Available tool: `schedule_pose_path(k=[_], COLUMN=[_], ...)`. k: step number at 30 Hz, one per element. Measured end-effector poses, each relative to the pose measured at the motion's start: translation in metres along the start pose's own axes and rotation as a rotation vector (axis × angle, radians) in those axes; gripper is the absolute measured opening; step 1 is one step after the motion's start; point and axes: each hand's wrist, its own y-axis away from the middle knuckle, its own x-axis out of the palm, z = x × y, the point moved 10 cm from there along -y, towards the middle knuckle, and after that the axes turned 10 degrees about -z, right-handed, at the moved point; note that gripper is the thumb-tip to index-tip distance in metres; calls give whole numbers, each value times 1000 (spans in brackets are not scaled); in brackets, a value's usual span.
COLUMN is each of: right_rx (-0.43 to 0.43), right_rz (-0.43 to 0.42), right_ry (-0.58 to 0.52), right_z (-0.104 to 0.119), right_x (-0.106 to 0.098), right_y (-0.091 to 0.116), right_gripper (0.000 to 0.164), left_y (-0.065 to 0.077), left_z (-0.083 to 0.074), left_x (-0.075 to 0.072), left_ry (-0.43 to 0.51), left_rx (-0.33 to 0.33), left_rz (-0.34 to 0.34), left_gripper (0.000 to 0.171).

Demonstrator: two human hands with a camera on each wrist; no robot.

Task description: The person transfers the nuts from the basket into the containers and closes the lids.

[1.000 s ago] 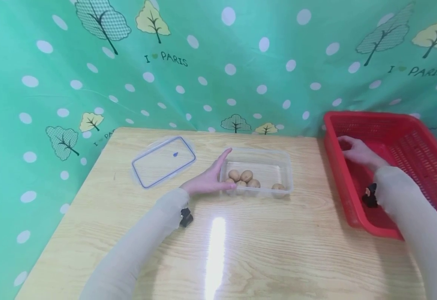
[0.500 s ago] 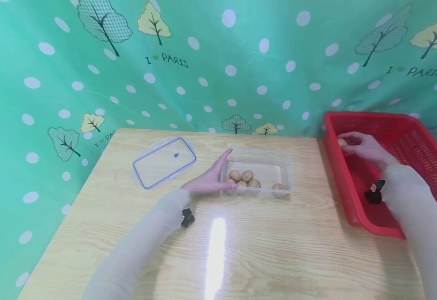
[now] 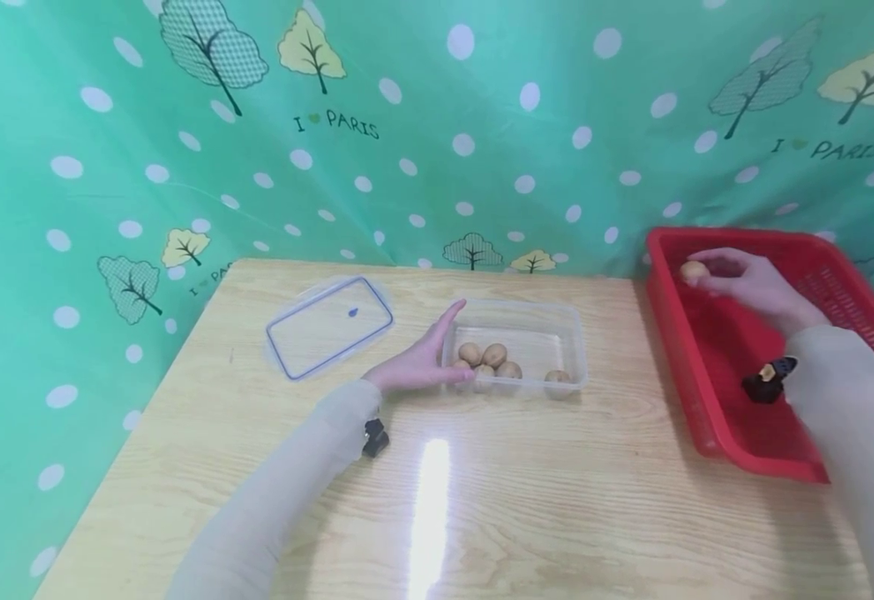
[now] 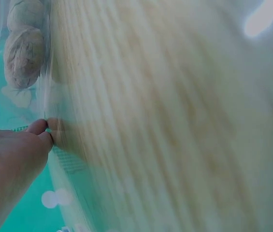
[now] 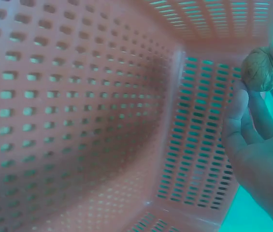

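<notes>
A clear plastic box (image 3: 534,312) stands on the table with several walnuts (image 3: 494,355) inside, mostly gathered at its left end; one lies apart near the right end. My left hand (image 3: 417,362) rests against the box's left end, thumb and fingers spread wide and straight along it. In the left wrist view two walnuts (image 4: 24,57) show through the wall. Over the red basket (image 3: 695,383), my right hand (image 3: 759,287) pinches a single walnut (image 5: 261,70) between thumb and fingertips. It is near the basket's back left corner, and the walnut is lifted off the floor.
A clear lid (image 3: 332,327) with a blue seal lies flat to the left of the box. The basket's high perforated walls (image 5: 73,96) surround the right hand. A green patterned cloth (image 3: 422,125) hangs behind the wooden table (image 3: 556,492).
My right hand has risen and shifted slightly right inside the basket, bringing up a walnut that was hidden a second ago. The left hand and box stay in place.
</notes>
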Motion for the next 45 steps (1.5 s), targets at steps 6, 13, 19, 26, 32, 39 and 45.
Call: schedule_pose_path(k=[6,13,19,26,32,39,45], right_rx=[11,30,111,49,17,-37,-69], right_rz=[-10,5,42,8,-34,-76,-55], right_ry=[35,33,-9,-42,-79,-123,-136], right_z=[3,10,11,31,45,63,79], right_x=[-9,-14,-15,-24,-33,-33,-26], right_y=[3,11,18,30,38,48,58], right_gripper=[67,68,71,63,59,52,49], left_y=[1,0,0,0,0,0,0], left_z=[0,1,1,0,-1,0,0], left_x=[1,1,2,3,3,1,1], left_ry=[-1,-3,-6,6,14,13,19], left_rx=[-3,-5,-4,-7,-4,-13,-11], left_rz=[1,9,13,15,14,7,11], left_gripper=[110,110,110,110,111,111,110])
